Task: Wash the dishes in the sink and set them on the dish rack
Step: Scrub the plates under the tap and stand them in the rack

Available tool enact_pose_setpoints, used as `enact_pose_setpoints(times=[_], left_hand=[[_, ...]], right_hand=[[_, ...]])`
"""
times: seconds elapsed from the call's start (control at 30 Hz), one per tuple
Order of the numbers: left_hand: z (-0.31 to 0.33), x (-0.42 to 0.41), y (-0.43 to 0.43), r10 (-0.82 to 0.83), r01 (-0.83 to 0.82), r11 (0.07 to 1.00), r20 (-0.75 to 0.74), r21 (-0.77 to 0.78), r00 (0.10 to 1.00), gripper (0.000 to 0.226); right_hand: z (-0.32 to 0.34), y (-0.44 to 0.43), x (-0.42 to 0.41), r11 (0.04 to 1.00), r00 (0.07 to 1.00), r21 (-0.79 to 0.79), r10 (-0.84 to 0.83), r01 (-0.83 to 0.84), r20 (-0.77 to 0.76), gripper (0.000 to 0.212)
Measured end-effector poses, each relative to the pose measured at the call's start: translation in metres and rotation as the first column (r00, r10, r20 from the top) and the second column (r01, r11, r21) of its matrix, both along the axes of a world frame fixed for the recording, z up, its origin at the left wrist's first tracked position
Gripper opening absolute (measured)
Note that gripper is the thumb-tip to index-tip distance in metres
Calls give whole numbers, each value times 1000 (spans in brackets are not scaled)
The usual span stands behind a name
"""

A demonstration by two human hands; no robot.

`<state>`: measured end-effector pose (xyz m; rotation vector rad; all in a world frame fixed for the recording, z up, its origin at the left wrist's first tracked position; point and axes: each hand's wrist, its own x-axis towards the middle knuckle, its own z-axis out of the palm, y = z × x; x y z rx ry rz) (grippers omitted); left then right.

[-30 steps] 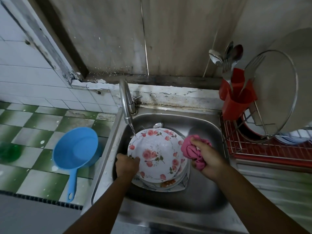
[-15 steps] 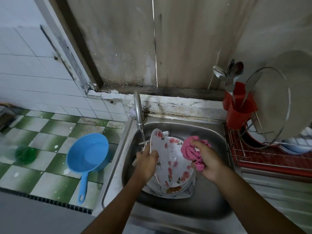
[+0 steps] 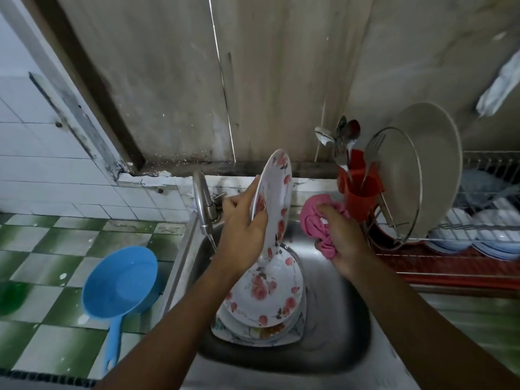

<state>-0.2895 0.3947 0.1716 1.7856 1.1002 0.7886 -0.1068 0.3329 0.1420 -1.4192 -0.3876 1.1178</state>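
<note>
My left hand (image 3: 242, 223) grips a white plate with pink flowers (image 3: 277, 192) by its left rim and holds it upright on edge above the steel sink (image 3: 332, 330). Below it a stack of more flowered plates (image 3: 267, 299) lies in the basin. My right hand (image 3: 342, 235) clutches a bunched pink cloth (image 3: 316, 218) just right of the raised plate, apart from it. The dish rack (image 3: 450, 266) stands to the right of the sink.
The tap (image 3: 204, 205) runs a thin stream at the sink's left. A red cutlery holder (image 3: 360, 190) with spoons and forks, a large pale plate (image 3: 427, 170) and stacked white bowls (image 3: 484, 235) fill the rack. A blue scoop (image 3: 118, 282) rests on the green-checked counter at left.
My left hand lifted the top flowered plate off the stack, tipped it on edge and raised it above the sink. My right hand with the cloth stayed beside it.
</note>
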Motion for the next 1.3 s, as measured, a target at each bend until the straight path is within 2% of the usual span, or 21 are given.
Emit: enact_pose_setpoints(times=[0.17,0.33,0.43,0.5,0.67,0.77,0.83,0.9,0.97,1.07,1.1,1.17,1.23,1.3], left_hand=[[-22,-2,-20,-6,1,996,-63,-87,998,50],[-40,0,-24,-25,12,994,-121,-105,992,45],[-37,-1,-24,-52,50,997,-37,-59,998,38],[-29,-3,-27,-52,52,998,22,-35,998,45],[-19,-3,-31,-75,87,991,113,-98,991,54],[-12,-4,-34,-122,142,981,154,-128,980,37],[-1,-5,-38,-178,196,975,163,-107,970,34],[6,-5,-37,-210,226,970,159,-87,965,35],[12,-6,-31,-207,220,972,151,-76,967,36],[21,-10,-19,-142,169,975,180,-144,973,32],[24,-12,-19,-136,164,974,178,-154,975,30],[27,-14,-21,-146,170,973,159,-153,976,29],[28,-13,-24,-178,197,969,135,-149,975,27],[28,-10,-22,-172,193,968,139,-158,975,30]], right_hand=[[-18,-3,5,1000,1000,-27,-6,7,20,30],[-44,-4,5,991,998,-126,-35,41,47,25],[-50,-4,4,990,998,-138,-33,41,55,26],[-52,-4,4,991,998,-127,-32,39,60,26],[-58,6,2,983,991,-170,-44,65,127,32],[-50,22,-3,985,990,-123,-114,124,85,34],[-33,37,-11,984,985,-54,-167,170,52,36],[-12,52,-25,977,970,11,-211,212,117,37],[8,59,-47,971,947,145,-221,191,232,27],[19,47,-72,941,900,337,-113,-39,420,24],[20,42,-70,937,860,339,-101,-87,500,23],[17,50,-54,959,786,279,-140,-42,602,29],[18,59,-43,979,799,196,-167,62,578,37],[24,55,-52,968,800,249,-167,23,576,27]])
